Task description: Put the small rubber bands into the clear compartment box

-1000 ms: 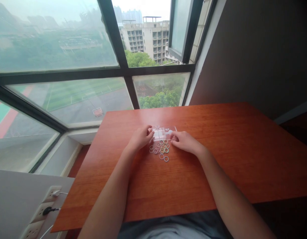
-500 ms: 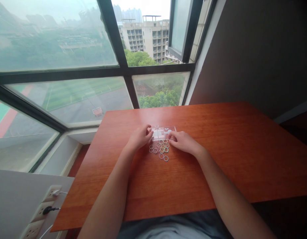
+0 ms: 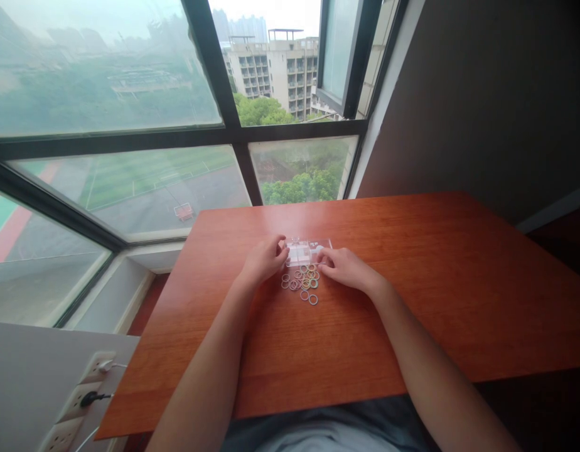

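Observation:
A small clear plastic box (image 3: 298, 253) with compartments lies on the table between my hands. My left hand (image 3: 265, 258) is closed at its left edge, thumb in front and fingers curled behind. My right hand (image 3: 343, 265) reaches the right part of the box. Its thumb and forefinger are pinched together at the front right corner, and what they hold, if anything, is too small to make out. Just in front of the box, several thin pastel rings (image 3: 306, 284) lie in a loose cluster. Two rings sit nearer to me, one of them a pale ring (image 3: 313, 300).
The reddish-brown wooden table (image 3: 435, 282) runs up to a dark-framed window (image 3: 238, 132) with one pane swung outward. Wall sockets (image 3: 78, 400) with plugs and cables are at the lower left. A dark wall (image 3: 469, 107) rises at the right.
Both hands stay almost still at the box. The right fingertips have shifted very slightly; the rings lie as before.

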Demonstrator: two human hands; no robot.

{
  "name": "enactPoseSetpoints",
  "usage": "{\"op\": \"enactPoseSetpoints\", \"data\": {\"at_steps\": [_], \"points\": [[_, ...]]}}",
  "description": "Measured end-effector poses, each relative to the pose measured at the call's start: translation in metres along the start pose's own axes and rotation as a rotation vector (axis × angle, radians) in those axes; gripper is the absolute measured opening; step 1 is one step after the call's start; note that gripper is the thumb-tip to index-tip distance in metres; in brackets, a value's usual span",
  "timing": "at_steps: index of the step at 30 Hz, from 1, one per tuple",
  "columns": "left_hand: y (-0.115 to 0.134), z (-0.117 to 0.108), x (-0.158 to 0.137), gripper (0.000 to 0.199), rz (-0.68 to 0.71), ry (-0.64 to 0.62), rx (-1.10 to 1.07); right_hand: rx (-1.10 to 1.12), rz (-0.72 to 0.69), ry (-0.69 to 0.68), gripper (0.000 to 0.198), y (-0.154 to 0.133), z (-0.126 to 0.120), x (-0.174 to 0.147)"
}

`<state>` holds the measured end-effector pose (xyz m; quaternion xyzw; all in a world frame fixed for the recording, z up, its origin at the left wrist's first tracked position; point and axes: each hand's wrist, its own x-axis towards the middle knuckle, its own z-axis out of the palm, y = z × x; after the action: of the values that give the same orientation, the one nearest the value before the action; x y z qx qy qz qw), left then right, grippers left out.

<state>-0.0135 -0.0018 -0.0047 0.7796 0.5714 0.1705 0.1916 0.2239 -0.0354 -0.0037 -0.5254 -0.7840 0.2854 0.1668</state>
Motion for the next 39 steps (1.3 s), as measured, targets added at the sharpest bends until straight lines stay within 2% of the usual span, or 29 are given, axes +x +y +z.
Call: {"op": "enactPoseSetpoints", "data": {"at_steps": [8,19,22,25,33,39], "points": [[0.003,0.007,0.0,0.04,-0.028,0.084,0.057,-0.009,-0.009,0.028,0.011,0.0,0.002,0.002],[0.011,0.007,0.001,0.038,-0.117,0.105,0.07,-0.002,-0.012,0.023,0.015,0.002,0.003,0.002],[0.011,0.007,0.0,0.046,-0.097,0.102,0.067,0.003,-0.02,0.018,0.017,-0.002,0.0,0.0],[0.01,0.009,0.0,0.046,-0.053,0.102,0.069,0.021,-0.042,0.009,0.016,-0.007,-0.003,-0.003],[0.01,0.012,0.001,0.042,-0.081,0.115,0.096,0.07,-0.133,-0.208,0.012,-0.019,-0.007,-0.008],[0.01,0.01,0.0,0.045,-0.077,0.11,0.048,0.048,-0.138,-0.283,0.012,-0.02,-0.005,-0.008]]}}
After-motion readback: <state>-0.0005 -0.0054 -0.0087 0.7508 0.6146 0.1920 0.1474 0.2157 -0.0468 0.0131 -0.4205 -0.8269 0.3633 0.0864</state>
